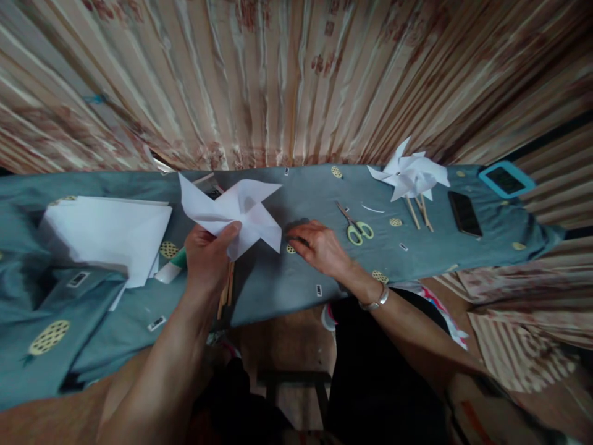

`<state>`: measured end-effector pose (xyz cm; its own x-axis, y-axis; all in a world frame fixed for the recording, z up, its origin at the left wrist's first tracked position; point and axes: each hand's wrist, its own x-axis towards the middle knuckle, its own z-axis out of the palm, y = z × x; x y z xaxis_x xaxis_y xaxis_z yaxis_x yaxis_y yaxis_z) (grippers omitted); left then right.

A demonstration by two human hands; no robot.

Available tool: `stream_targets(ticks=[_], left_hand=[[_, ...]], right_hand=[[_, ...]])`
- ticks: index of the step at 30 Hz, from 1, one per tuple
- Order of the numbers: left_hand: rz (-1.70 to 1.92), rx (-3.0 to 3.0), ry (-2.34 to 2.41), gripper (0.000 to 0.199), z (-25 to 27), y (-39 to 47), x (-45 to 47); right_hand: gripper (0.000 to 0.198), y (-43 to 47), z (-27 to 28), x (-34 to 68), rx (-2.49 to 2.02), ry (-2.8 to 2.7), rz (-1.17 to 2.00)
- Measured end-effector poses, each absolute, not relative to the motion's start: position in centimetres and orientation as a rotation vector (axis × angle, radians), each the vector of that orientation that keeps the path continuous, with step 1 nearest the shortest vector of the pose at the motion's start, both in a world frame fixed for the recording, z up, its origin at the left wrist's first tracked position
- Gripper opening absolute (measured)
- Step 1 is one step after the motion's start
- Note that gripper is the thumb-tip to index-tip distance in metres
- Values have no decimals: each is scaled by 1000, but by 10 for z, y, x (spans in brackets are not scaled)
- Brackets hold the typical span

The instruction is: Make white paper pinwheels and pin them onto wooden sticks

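Note:
My left hand (210, 253) is closed on a white paper pinwheel (248, 213), its thumb pressed near the centre where the folded points meet. The pinwheel is held above the table, its blades spread out. To the right of it, my right hand (319, 247) is low over the cloth, fingers curled and drawn together toward the pinwheel; whatever may be in the fingertips is too small to make out. Below the pinwheel, several thin wooden sticks (225, 290) lie near the front edge. A green and white tube (172, 266) is partly hidden behind my left hand.
White paper sheets (109, 232) lie at left. Scissors with pale green handles (360, 232) rest right of my right hand. Beyond are finished-looking pinwheels on sticks (414, 176), a dark phone (464, 214) and a blue-framed device (507, 179). A pleated curtain (278, 80) hangs behind the table.

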<state>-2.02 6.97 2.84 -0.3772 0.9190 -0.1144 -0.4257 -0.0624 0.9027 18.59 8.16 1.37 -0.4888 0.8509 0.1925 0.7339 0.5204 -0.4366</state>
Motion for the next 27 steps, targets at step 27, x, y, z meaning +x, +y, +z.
stream_targets(ticks=[27], left_hand=[[1489,715,1229,24,18,66,-14]], right_hand=[[18,80,2,216,-1466,-2156,441]])
